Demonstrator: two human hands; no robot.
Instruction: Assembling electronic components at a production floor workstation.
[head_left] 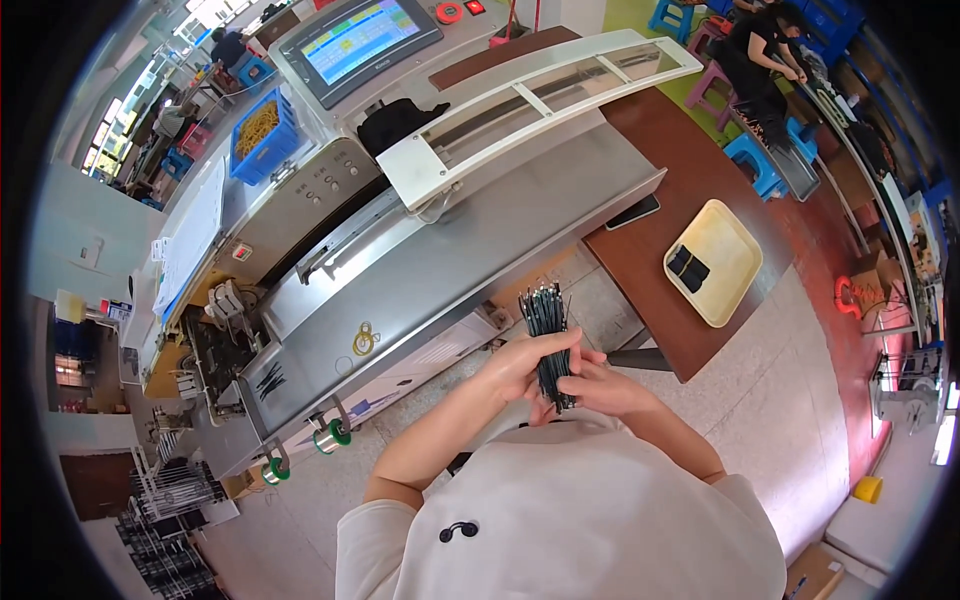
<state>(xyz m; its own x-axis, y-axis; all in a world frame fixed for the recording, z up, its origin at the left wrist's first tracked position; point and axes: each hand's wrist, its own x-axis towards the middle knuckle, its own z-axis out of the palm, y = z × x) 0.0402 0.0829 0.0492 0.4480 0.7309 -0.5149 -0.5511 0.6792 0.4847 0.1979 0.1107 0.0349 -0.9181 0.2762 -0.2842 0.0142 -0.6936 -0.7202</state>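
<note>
Close in front of my chest I hold a thick bundle of short black wires [549,345], upright, with thin bare-looking ends fanning out at the top. My left hand [532,368] is closed round its left side, the thumb laid across the front. From the right, my right hand [603,385] grips the lower part with the fingers pressed to it. Part of the bundle is hidden by my fingers. Beyond my hands lies the machine's metal tray [450,230], with several yellow rubber bands [366,338] and a few loose black wires [269,381] on its left end.
A brown table [660,310] on the right carries a cream tray [738,260] with banded black bundles [688,268] and a phone [634,212]. Solder spools [332,436] hang below the machine's left end. A blue bin of rubber bands [263,137] and a screen [360,45] stand behind. A person [762,60] sits far right.
</note>
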